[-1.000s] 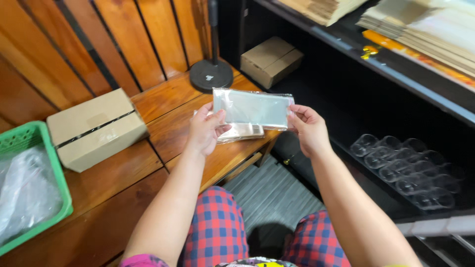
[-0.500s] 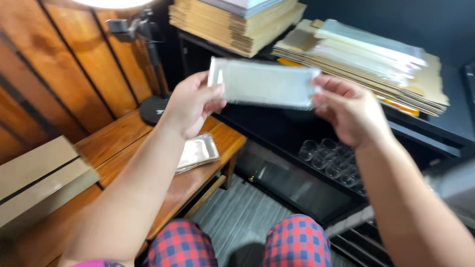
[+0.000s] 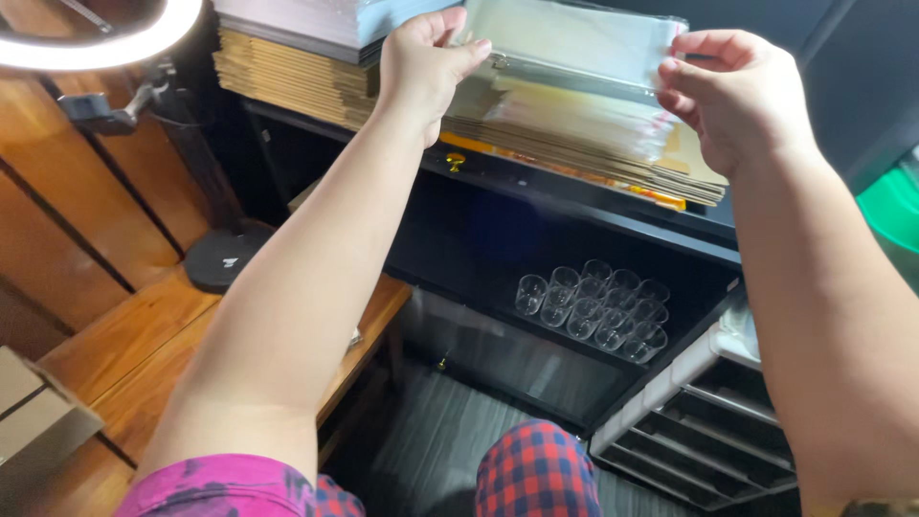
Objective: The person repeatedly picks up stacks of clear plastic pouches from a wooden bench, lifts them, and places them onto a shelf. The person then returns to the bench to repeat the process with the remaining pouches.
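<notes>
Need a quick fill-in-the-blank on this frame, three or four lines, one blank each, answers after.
1. Both hands hold one clear plastic bag, the left hand at its left end and the right hand at its ____ end.
2. The bag is held up in front of a stack of flat ____ on the dark shelf.
3. On the lower shelf stands a cluster of clear plastic ____.
4. At top left glows a ____ light on a stand.

Missing words: right; cardboard; cups; ring

two hands point(image 3: 426, 62), one clear plastic bag point(image 3: 574, 38), one ring light point(image 3: 96, 38), about fourteen clear cups point(image 3: 593, 306)
</notes>
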